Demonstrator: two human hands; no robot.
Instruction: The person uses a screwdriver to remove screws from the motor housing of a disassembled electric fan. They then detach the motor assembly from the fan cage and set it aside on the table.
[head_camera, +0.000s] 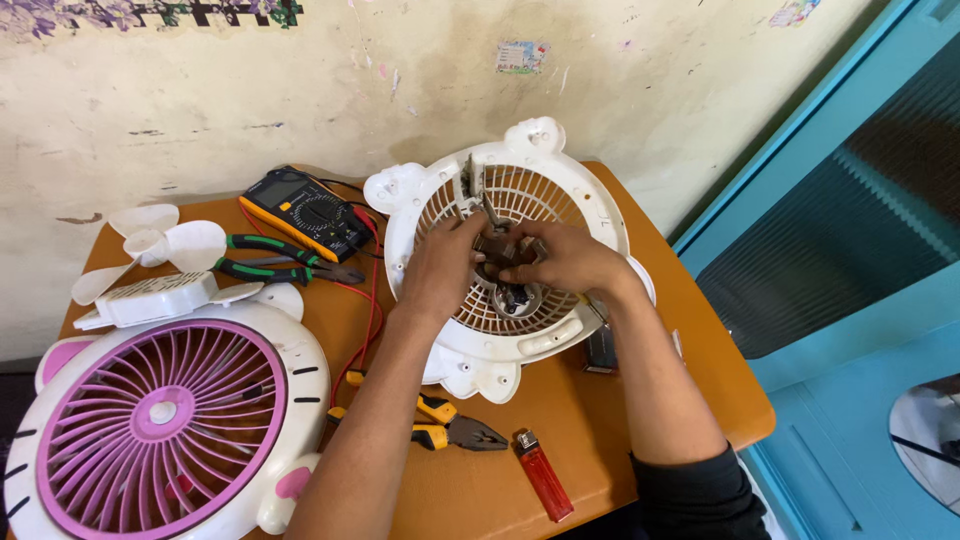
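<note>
Both hands are working at mid-tabletop: the left hand (443, 268) and right hand (562, 258) are pinching the small dark metal motor part (505, 262) on the white round plastic fan grille (510, 260). Light, brittle ribs; gripping the stiff rim looks safest.

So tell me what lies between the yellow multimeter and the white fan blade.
In the head view, green-handled pliers lie between yellow multimeter and white fan blade.

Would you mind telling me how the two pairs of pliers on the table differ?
The green-handled pliers lie at the table's far side beside the multimeter, with slim jaws. The yellow-handled pliers lie at the near side beside the red lighter, with broader jaws, partly hidden by the left forearm. Both lie flat, untouched by either hand.
</note>
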